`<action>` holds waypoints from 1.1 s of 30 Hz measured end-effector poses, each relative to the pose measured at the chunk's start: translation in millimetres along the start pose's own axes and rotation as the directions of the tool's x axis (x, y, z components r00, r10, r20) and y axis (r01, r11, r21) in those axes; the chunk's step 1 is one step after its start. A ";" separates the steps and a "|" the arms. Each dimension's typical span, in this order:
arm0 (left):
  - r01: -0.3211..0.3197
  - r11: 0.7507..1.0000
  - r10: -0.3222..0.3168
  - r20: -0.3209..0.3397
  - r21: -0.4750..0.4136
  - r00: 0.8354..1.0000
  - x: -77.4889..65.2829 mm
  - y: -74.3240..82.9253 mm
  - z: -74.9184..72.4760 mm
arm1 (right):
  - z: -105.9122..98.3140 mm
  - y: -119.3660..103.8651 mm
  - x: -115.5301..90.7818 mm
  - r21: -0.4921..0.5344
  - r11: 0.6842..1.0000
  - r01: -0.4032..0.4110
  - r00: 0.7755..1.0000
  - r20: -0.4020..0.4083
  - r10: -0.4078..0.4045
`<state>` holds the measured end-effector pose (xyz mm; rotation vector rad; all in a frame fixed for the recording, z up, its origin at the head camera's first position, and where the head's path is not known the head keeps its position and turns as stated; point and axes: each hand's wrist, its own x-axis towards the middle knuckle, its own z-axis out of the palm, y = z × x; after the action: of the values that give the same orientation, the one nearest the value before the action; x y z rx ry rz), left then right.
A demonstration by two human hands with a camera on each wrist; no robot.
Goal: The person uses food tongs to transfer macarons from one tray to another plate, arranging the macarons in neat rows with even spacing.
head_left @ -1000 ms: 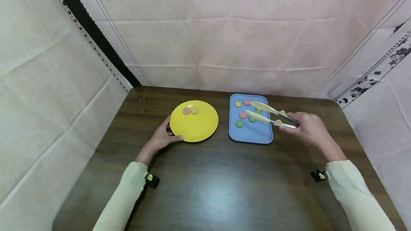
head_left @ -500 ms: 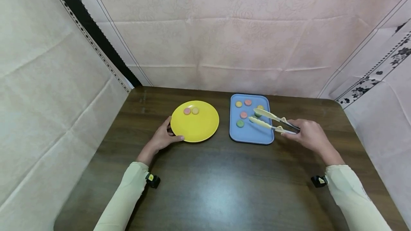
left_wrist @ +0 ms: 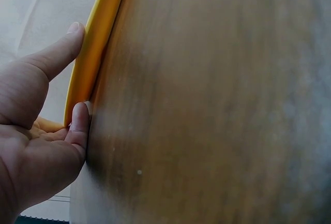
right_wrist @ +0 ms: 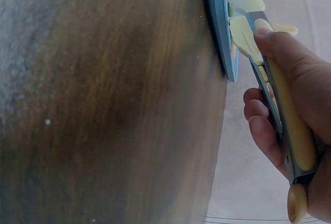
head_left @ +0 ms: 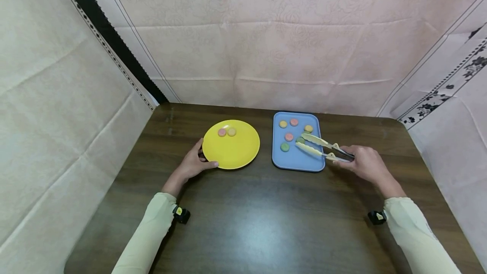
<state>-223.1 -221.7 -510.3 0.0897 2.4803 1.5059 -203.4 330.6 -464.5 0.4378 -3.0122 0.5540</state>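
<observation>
My left hand [head_left: 193, 162] grips the near-left rim of a round yellow plate [head_left: 232, 153], its thumb and fingers at the rim in the left wrist view. A pink disc [head_left: 222, 132] and a pale yellow disc [head_left: 231, 132] lie side by side on that plate. In my right hand [head_left: 366, 163] is a pair of tongs [right_wrist: 282, 92] with cream tips and metal arms. The tips reach over the blue tray [head_left: 281, 161], one on either side of a green disc [head_left: 300, 140]. Another green disc is partly hidden behind the upper arm of the tongs.
Further discs lie on the tray: a green one [head_left: 284, 147], two pink, including one [head_left: 289, 137] near the middle, and two yellow, including one [head_left: 308, 128] at right. Plate and tray stand near the back edge of the brown wooden table [head_left: 243, 215], before a cloth-covered wall [head_left: 266, 54].
The tongs have moved slightly toward the near side of the tray, and their tips have come closer together around a green disc. The left hand and plate have stayed put.
</observation>
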 end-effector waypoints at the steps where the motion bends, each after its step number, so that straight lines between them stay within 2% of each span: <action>1: 0.001 1.000 -0.001 0.000 0.000 1.000 0.1 -0.1 -0.1 | 0.4 0.0 -0.2 0.005 1.000 -0.003 1.000 0.006 0.003; 7: -0.004 1.000 0.004 0.003 -0.003 1.000 0.4 -0.4 -0.2 | 0.3 -2.6 -1.6 0.005 1.000 -0.019 1.000 0.024 0.019; 24: -0.035 0.999 0.035 0.009 -0.011 0.999 1.5 -2.2 -1.1 | 0.3 -3.5 -2.2 -0.020 1.000 0.001 1.000 0.005 -0.001; 33: -0.038 0.999 0.039 0.010 -0.013 0.999 1.9 -1.5 -1.4 | -4.8 -7.3 0.5 -0.033 0.999 0.040 0.997 -0.057 -0.042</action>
<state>-225.2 -223.3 -511.3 0.1437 2.4739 1.5323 -201.8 325.6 -457.5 0.4725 -2.9457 0.5063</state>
